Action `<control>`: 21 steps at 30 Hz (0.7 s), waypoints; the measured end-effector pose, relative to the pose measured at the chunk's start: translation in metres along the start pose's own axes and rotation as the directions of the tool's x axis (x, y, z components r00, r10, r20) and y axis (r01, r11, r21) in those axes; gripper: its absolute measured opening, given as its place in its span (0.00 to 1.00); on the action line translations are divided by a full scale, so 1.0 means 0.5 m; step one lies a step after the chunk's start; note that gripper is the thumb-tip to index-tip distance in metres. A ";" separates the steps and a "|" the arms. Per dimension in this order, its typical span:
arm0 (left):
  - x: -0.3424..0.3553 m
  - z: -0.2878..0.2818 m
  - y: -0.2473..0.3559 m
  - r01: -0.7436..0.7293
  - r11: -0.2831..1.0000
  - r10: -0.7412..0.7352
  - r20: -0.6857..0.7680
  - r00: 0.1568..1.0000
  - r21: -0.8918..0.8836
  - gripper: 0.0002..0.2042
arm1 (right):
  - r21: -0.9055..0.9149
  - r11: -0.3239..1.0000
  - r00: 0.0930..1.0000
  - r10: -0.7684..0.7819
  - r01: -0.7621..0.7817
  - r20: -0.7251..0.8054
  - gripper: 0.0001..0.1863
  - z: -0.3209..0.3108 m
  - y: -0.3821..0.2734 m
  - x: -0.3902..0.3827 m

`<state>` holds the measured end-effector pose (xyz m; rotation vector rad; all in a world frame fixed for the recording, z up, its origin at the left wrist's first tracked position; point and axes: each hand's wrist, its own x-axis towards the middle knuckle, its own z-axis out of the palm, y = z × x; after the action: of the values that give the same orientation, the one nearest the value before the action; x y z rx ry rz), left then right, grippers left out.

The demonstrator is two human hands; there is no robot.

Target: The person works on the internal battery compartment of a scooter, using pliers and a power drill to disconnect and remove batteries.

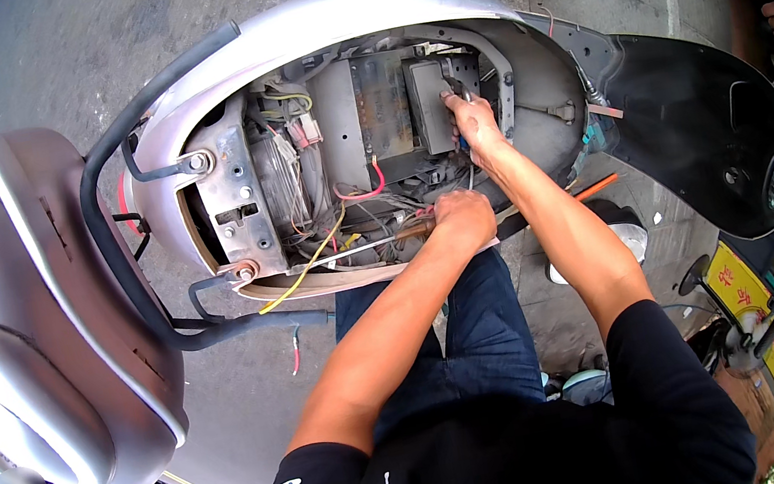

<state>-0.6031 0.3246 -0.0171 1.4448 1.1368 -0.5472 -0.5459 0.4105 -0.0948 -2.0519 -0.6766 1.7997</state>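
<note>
A: What does the opened, silver-lilac scooter body [390, 3] contain?

B: One dark-grey rectangular box [432, 111], in the right half of the compartment, beside one rust-stained metal plate [382, 101]. One pinkish-red wire [381, 179] and one yellow wire [298, 284] curve lower left; the other wires are too tangled to count.

A: Where is the person engaged?

B: At two points. The right hand [476, 126] has bent fingers against the box's right edge; whether it grips anything, I cannot tell. The left hand [466, 216] is curled near the lower rim, beside one brown-handled tool [417, 229] with a long metal shaft; its grip is hidden.

A: And at left?

B: One steel bracket [240, 196] bearing two large bolts, within one curved black tubular rail [151, 97].
</note>
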 end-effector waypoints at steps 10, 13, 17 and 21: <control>-0.012 -0.025 0.008 -0.064 0.997 0.061 0.091 0.994 0.033 0.17 | -0.438 0.870 0.968 -0.157 0.228 0.193 0.28 -0.004 -0.011 -0.125; -0.008 -0.016 0.001 -0.069 0.997 0.069 0.040 0.997 -0.019 0.20 | -0.547 0.778 0.946 -0.192 0.309 0.261 0.24 0.013 -0.033 -0.153; 0.003 -0.015 0.010 -0.072 0.997 0.073 0.035 0.997 -0.018 0.22 | -0.381 0.877 0.943 -0.196 0.291 0.268 0.26 0.025 -0.050 -0.120; 0.012 0.007 0.002 -0.056 0.998 0.055 0.047 0.997 0.027 0.22 | -0.372 0.897 0.939 -0.116 0.239 0.325 0.29 0.037 -0.072 -0.094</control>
<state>-0.5989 0.3235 -0.0224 1.4762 1.0532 -0.5574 -0.5733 0.4134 -0.0393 -1.8819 -1.3866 2.0033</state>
